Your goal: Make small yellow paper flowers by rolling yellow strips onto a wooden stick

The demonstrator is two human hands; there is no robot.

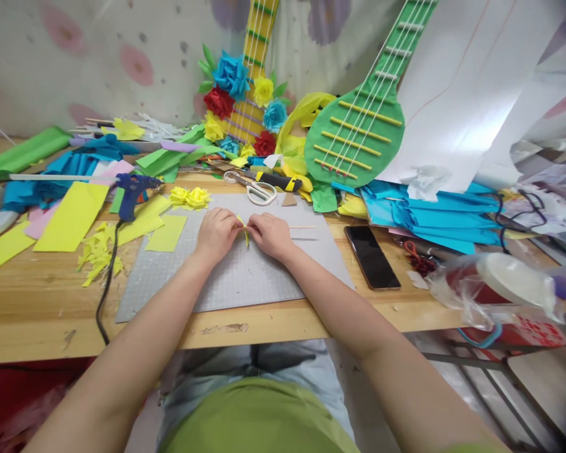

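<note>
Both hands meet over the grey cutting mat [245,283]. A small strip of yellow paper [246,239] is pinched between the fingertips of my left hand [218,234] and my right hand [271,235]. From beyond my right hand a thin wooden stick [304,227] points to the right, with its shadow on the mat below; its other end is hidden by the hand. Just behind my left hand lie crinkled yellow paper flowers [190,197]. A square of yellow paper [166,233] rests at the mat's left edge.
A blue glue gun [133,194] with a black cord stands left. Scissors [259,192] and a utility knife [278,182] lie behind the mat. To the right are a phone [371,257] and blue crepe paper [443,214]. Green [358,135] and yellow [249,104] paper instruments lean at the back.
</note>
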